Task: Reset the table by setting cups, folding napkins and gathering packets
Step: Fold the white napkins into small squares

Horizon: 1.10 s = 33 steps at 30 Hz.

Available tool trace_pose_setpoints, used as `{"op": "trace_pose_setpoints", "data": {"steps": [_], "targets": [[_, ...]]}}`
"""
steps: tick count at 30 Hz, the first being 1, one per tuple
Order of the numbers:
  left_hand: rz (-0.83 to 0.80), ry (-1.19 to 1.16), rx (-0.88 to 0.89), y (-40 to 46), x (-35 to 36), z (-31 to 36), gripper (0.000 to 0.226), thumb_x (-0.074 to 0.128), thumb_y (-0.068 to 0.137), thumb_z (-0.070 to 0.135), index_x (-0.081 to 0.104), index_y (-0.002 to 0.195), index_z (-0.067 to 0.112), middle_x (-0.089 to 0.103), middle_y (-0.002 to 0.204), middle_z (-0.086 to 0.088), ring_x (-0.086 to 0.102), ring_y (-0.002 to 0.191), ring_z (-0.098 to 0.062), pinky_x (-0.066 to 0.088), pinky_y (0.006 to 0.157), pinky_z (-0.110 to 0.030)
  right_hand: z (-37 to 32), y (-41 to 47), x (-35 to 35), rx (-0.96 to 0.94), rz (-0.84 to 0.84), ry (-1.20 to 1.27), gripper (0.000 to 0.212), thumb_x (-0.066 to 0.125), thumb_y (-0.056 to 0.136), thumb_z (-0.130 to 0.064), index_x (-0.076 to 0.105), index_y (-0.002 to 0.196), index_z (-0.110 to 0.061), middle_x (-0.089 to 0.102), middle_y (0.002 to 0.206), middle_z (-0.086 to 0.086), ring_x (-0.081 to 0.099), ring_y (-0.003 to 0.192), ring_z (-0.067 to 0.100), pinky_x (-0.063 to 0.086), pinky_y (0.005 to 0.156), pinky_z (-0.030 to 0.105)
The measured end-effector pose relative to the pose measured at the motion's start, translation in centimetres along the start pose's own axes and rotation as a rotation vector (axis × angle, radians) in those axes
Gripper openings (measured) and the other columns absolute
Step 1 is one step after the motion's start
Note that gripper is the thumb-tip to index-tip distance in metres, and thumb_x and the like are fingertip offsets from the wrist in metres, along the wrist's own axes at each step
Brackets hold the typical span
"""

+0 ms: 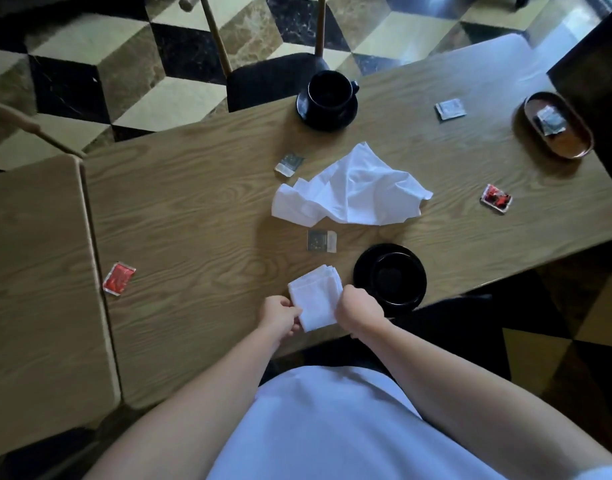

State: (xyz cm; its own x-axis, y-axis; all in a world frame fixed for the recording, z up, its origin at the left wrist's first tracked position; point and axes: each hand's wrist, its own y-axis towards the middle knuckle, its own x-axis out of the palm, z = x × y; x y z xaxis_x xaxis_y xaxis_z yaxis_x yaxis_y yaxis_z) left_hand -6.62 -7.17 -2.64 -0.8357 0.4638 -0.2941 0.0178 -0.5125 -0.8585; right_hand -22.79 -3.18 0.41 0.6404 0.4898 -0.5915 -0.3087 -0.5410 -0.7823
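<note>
Your left hand (279, 315) pinches the left edge of the folded napkin (315, 297), fingers curled onto the cloth. Your right hand (358, 311) grips its right edge, knuckles up, fingers curled under. The napkin is a small white square lying flat on the wooden table (193, 188), near your edge of it.

Just right of your right hand: a black cup on a black saucer (389, 275), close to the table's near edge. Beyond the folded napkin, a dark packet (321, 241) lies flat. Past that, a crumpled napkin (353, 188), white and unfolded, sits mid-table. Another dark packet (289, 164) lies just beside its upper left corner.

Far side: a second black cup (329, 93) stands upright on its saucer, near the far edge. To the right of it, a grey packet (450, 109), well apart. Farther right, an oval wooden tray (574, 147) holds at least one packet; its count is unclear. A red packet (495, 199) lies between tray and crumpled napkin. Another red packet (118, 278) lies far left, at the seam with the adjoining table (38, 271).
</note>
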Motion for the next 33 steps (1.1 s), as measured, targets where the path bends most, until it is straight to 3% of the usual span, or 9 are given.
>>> {"op": "trace_pose_setpoints", "data": {"steps": [3,11,14,17,20,22,24,29,33], "targets": [[0.039,0.043,-0.030,0.7,0.2,-0.3,0.015,0.069,0.084,0.008,0.058,0.075,0.012,0.066,0.062,-0.011,0.061,0.052,-0.020,0.046,0.047,-0.028,0.4,0.7,0.9,-0.036,0.020,-0.060,0.021,0.045,0.095,-0.008,0.052,0.114,-0.006,0.064,0.115,0.013,0.065,0.104,0.035,0.042,0.070,0.036],[0.084,0.078,-0.038,0.9,0.6,-0.3,0.018,0.068,0.083,0.010,0.058,0.069,0.009,0.064,0.058,-0.009,0.059,0.048,-0.019,0.044,0.043,-0.024,0.5,0.7,1.3,-0.033,0.007,-0.078,0.020,0.043,0.097,-0.007,0.048,0.116,-0.004,0.064,0.120,0.018,0.064,0.109,0.038,0.041,0.073,0.035],[0.054,0.067,-0.064,0.0,0.7,0.3,0.007,0.062,0.082,0.013,0.059,0.081,0.006,0.065,0.062,-0.010,0.059,0.049,-0.021,0.044,0.046,-0.024,0.2,0.3,0.8,-0.010,-0.011,-0.031,0.023,0.043,0.096,-0.008,0.046,0.119,-0.003,0.062,0.123,0.018,0.064,0.110,0.038,0.044,0.074,0.036],[0.012,0.042,-0.123,-0.9,0.3,1.8,0.052,0.056,0.076,0.019,0.052,0.123,-0.004,0.067,0.076,-0.012,0.065,0.057,-0.024,0.046,0.048,-0.026,-0.1,-0.6,-0.1,-0.004,-0.052,0.134,0.021,0.048,0.095,-0.018,0.041,0.112,-0.006,0.060,0.108,0.016,0.069,0.088,0.038,0.058,0.063,0.042],[0.099,0.090,-0.033,-1.5,-0.2,4.4,0.087,0.057,0.082,0.022,0.010,0.153,0.004,0.058,0.127,-0.015,0.064,0.110,-0.036,0.057,0.080,-0.040,0.3,-1.4,-1.3,-0.076,-0.062,0.287,0.028,0.052,0.088,-0.028,0.039,0.104,-0.010,0.064,0.088,0.011,0.070,0.062,0.031,0.061,0.053,0.042],[0.178,0.119,0.108,-1.9,-0.1,7.1,0.052,0.056,0.083,0.022,0.044,0.132,0.006,0.059,0.124,-0.015,0.062,0.102,-0.030,0.054,0.082,-0.040,0.7,-1.0,-3.0,-0.095,-0.046,0.482,0.032,0.056,0.086,-0.031,0.043,0.107,-0.011,0.070,0.084,0.012,0.072,0.058,0.024,0.062,0.052,0.042],[0.178,0.151,0.227,-2.5,0.5,10.5,0.012,0.055,0.083,0.023,0.054,0.092,0.015,0.065,0.097,-0.008,0.058,0.074,-0.020,0.046,0.062,-0.032,1.0,0.6,-5.6,-0.078,0.016,0.665,0.034,0.061,0.089,-0.032,0.048,0.113,-0.014,0.072,0.084,0.011,0.071,0.058,0.019,0.063,0.054,0.040],[-0.047,0.134,0.326,-3.1,4.2,19.2,0.018,0.053,0.082,0.026,0.058,0.092,0.012,0.067,0.077,-0.005,0.062,0.063,-0.021,0.053,0.061,-0.034,3.3,6.1,-12.5,0.013,0.222,0.926,0.030,0.060,0.086,-0.032,0.060,0.104,-0.007,0.068,0.093,0.005,0.067,0.067,0.016,0.056,0.052,0.028],[-0.139,0.121,0.328,-2.0,7.4,22.9,0.012,0.053,0.084,0.025,0.056,0.090,0.015,0.066,0.086,-0.005,0.067,0.068,-0.019,0.056,0.066,-0.034,6.5,9.5,-15.2,0.192,0.393,1.123,0.036,0.065,0.083,-0.035,0.060,0.106,-0.008,0.063,0.098,0.005,0.064,0.083,0.021,0.059,0.075,0.040]]}}
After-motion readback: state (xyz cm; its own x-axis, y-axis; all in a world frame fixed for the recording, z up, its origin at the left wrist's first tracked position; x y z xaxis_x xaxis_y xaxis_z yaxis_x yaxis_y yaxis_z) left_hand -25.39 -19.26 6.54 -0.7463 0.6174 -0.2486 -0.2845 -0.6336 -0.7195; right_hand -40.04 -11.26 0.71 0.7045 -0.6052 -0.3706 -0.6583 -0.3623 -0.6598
